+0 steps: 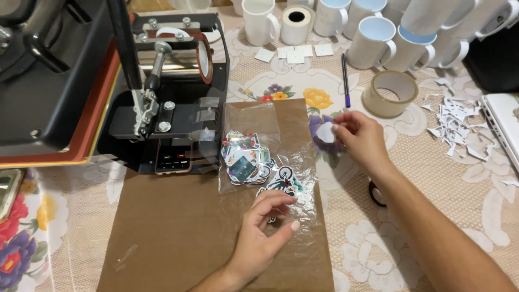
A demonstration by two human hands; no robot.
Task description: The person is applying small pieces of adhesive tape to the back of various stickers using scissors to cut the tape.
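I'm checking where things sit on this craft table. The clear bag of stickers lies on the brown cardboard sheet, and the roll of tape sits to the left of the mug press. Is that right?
Not quite. The head view shows the roll of tape to the right of the mug press, near the white mugs. The clear bag of stickers does lie on the brown cardboard sheet.

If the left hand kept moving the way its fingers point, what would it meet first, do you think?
The left hand points up and right over the clear plastic bag. It would probably meet the loose sticker just beyond its fingertips first, though depth is hard to judge.

Head camera — looking steeply down, close (single view) — at the table.
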